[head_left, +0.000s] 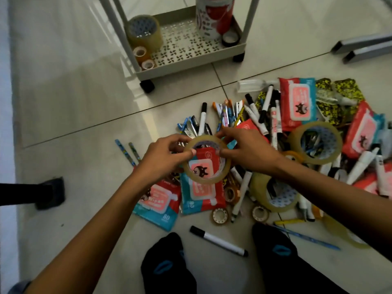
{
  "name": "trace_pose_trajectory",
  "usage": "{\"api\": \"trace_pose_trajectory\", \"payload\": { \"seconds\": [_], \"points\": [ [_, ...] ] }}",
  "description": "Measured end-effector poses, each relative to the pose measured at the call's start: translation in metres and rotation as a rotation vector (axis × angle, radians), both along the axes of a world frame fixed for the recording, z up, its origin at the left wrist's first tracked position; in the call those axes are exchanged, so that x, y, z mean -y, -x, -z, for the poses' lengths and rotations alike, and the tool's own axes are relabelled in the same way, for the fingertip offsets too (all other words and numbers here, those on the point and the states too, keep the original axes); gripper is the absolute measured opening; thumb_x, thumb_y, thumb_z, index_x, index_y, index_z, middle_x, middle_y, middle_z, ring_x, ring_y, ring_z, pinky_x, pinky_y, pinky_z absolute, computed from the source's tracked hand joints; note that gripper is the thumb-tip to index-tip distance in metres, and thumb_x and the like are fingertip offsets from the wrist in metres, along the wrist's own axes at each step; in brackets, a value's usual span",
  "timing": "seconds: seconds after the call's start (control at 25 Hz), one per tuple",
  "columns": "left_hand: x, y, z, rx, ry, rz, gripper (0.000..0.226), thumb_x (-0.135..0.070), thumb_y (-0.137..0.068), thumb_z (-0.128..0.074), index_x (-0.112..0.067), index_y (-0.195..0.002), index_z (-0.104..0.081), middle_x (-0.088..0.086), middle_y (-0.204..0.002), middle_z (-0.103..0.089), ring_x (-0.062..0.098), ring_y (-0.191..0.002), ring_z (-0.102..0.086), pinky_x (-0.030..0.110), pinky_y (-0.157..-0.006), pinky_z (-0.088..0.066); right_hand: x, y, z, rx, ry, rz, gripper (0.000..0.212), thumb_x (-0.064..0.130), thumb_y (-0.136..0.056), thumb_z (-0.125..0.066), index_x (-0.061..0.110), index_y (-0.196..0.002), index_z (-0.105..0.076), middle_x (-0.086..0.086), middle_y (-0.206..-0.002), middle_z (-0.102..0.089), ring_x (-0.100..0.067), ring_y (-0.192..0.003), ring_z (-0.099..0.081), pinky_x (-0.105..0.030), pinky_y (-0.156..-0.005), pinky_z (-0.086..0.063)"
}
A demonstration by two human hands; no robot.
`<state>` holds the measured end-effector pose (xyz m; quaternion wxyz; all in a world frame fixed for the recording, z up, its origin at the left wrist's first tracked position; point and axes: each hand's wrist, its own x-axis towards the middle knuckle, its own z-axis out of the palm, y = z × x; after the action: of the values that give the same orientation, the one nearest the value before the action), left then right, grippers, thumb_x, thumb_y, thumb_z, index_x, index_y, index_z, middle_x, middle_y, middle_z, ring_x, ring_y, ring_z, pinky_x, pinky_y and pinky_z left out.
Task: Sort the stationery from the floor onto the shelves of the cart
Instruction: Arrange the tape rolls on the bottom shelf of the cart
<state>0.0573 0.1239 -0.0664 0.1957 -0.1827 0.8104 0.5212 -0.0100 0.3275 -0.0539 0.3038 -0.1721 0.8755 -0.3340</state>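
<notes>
Your left hand (167, 153) and right hand (248, 149) both pinch the same roll of clear tape (206, 159), fingertips curled over its outer band and thumbs pressing in at the inner edge, one hand on each side of the ring. The roll sits tilted between your hands, lifted above the pile, so that a red wipes pack (201, 187) shows through its open middle. Judge it as light and stiff: the cardboard core should keep the ring from collapsing, but the smooth outer wrap is likely slippery, so a pinch across the band, thumb inside and fingers outside, looks the safest hold, and one hand would probably do. Beyond the roll, on its far side, lies a spread of markers and pens (233, 117); to its right rest two more large rolls among further wipes packs. Farther off, up and left of the roll, stands the cart (191, 66), its bottom shelf already holding a big tape roll (144, 32) and small ones, which suggests where this one belongs.
</notes>
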Motion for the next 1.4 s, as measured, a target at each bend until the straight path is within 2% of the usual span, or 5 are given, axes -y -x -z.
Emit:
{"api": "trace_pose_trajectory", "payload": {
  "seconds": [0.16,0.4,0.64,1.0,1.4],
  "points": [
    [-0.029,0.022,-0.004,-0.044,-0.081,-0.031,0.027,-0.021,-0.085,-0.069,-0.022,-0.112,-0.064,0.004,-0.093,-0.073,0.016,-0.077,-0.073,0.038,-0.068,-0.061,-0.059,-0.007,-0.010,-0.018,-0.013,0.233,0.050,0.056,-0.082,-0.061,0.025,-0.122,-0.057,0.007,-0.107,-0.065,-0.008,-0.089,-0.064,-0.030,-0.074,-0.056],
    [-0.066,0.037,0.006,-0.067,-0.130,-0.007,0.020,-0.024,-0.086,-0.069,-0.026,-0.105,-0.063,0.005,-0.095,-0.071,0.019,-0.080,-0.072,0.043,-0.068,-0.061,-0.112,-0.065,0.011,-0.205,-0.478,0.082,0.106,0.092,-0.053,-0.047,0.032,-0.139,-0.030,-0.003,-0.133,-0.032,-0.024,-0.122,-0.039,-0.041,-0.088,-0.050],
    [-0.075,0.040,0.006,-0.051,-0.145,-0.041,0.027,-0.023,-0.089,-0.064,-0.019,-0.115,-0.059,0.007,-0.099,-0.071,0.019,-0.080,-0.073,0.040,-0.069,-0.061,-0.116,-0.078,0.024,-0.121,-0.579,0.022,0.111,0.070,-0.060,-0.071,0.035,-0.145,-0.007,-0.009,-0.139,-0.016,-0.031,-0.125,-0.033,-0.041,-0.081,-0.053],
    [-0.051,0.053,-0.011,-0.100,-0.227,-0.278,0.022,-0.023,-0.089,-0.065,-0.017,-0.110,-0.061,0.007,-0.093,-0.072,0.018,-0.074,-0.073,0.030,-0.060,-0.059,-0.099,-0.027,-0.023,-0.106,-0.349,0.096,0.111,0.070,-0.057,-0.067,0.043,-0.145,-0.005,-0.002,-0.136,-0.020,-0.031,-0.129,-0.030,-0.049,-0.100,-0.042],
    [0.002,0.216,-0.049,-0.294,-0.290,-0.529,0.040,-0.026,-0.090,-0.064,-0.005,-0.122,-0.054,0.015,-0.113,-0.063,0.026,-0.089,-0.068,0.028,-0.056,-0.057,-0.031,0.106,-0.049,-0.360,-0.109,0.275,0.107,0.057,-0.065,-0.073,0.031,-0.149,-0.012,-0.002,-0.140,-0.022,-0.025,-0.131,-0.025,-0.034,-0.101,-0.032]
  ]
}}
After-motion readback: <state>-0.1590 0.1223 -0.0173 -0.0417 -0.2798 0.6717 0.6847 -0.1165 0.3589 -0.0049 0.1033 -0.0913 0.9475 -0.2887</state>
